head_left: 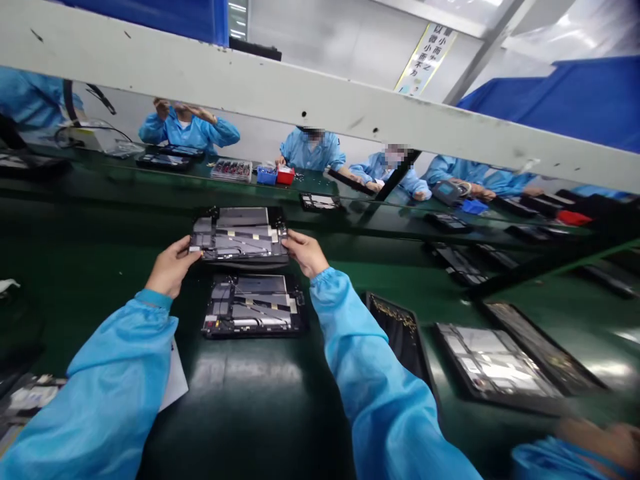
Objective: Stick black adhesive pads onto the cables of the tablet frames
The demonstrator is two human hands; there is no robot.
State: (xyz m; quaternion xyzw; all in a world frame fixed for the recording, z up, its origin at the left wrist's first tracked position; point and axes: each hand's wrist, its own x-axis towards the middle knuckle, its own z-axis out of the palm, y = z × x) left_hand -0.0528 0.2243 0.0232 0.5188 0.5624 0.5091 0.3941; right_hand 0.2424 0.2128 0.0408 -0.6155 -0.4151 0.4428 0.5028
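I hold an opened tablet chassis (239, 235), its grey boards and tape strips facing up, over the green belt (100, 267). My left hand (171, 267) grips its left edge with closed fingers. My right hand (306, 252) pinches its right edge. Both arms wear light blue sleeves. A second opened tablet chassis (254, 305) lies flat on the belt just below the held one, between my forearms.
Two dark tablet panels (400, 333) (543, 347) and another opened unit (487, 363) lie to my right. A white beam (320, 110) crosses overhead. Several workers in blue (313, 152) sit across the line, with red and blue small bins (276, 175). Another person's hand (600, 443) is at bottom right.
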